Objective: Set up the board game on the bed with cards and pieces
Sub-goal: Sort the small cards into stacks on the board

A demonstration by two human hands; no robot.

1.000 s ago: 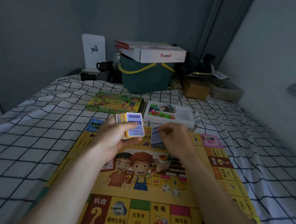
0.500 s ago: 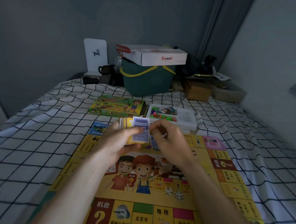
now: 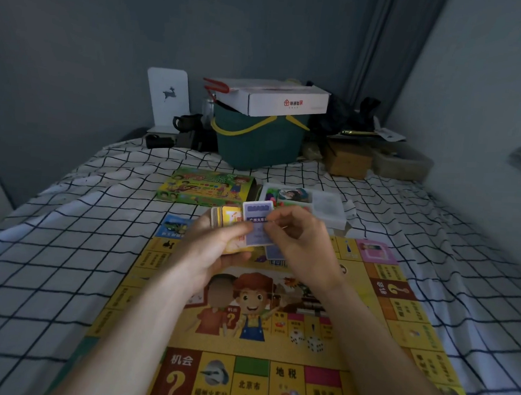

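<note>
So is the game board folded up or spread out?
Spread out. The game board lies flat on the bed, squares showing along its edges.

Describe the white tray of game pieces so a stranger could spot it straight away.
Start at the yellow game board on the checked bed. Just past its far edge lie two things side by side: a green game box and, right of it, the tray. It alone is white, with small colourful pieces inside.
</note>
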